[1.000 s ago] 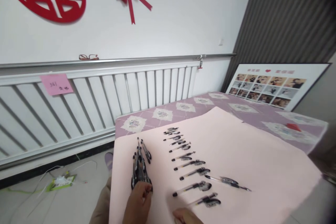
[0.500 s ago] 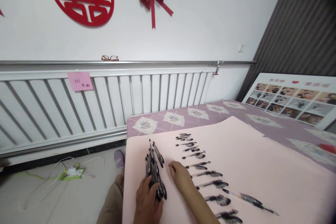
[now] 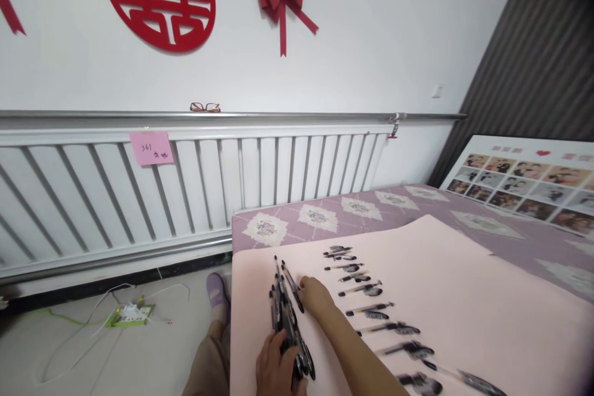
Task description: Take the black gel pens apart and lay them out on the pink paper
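A bundle of black-capped clear gel pens lies lengthwise near the left edge of the pink sheet. My left hand is wrapped over its near end, thumb and fingers around the pens. One single pen lies slanted just right of the bundle. My right hand is at that pen's side, with fingers curled together and fingertips against it. Beyond my right forearm, a column of pens with separate caps beside them runs down the sheet. A longer pen with a cap lies at lower right, partly cut off.
The pink sheet covers part of a purple patterned bed. A white radiator stands behind, with glasses on the pipe above. A photo board leans at the right. On the floor lies a power strip with cables.
My right hand has moved left to the single pen, closing the gap. My left hand stays on the bundle. The whole view has shifted slightly, so things sit lower and further right.
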Motion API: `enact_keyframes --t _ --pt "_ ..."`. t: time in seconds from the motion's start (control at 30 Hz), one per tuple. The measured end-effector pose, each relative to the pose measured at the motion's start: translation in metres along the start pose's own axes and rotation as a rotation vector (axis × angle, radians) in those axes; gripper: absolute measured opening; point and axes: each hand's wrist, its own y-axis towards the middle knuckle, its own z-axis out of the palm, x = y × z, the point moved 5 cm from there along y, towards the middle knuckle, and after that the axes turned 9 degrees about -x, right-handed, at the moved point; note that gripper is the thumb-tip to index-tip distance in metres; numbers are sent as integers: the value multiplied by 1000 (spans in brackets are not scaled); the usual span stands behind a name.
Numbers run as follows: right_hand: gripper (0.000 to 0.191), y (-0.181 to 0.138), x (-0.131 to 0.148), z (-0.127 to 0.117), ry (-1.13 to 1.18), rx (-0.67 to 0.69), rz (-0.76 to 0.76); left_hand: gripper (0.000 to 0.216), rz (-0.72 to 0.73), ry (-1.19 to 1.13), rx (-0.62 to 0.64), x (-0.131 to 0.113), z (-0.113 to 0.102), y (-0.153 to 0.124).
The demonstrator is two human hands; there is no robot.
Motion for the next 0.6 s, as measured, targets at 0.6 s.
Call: enact_keyframes --t 0.6 --pt "18 -78 -11 -28 715 -13 246 32 65 -42 -6 -2 -4 1"
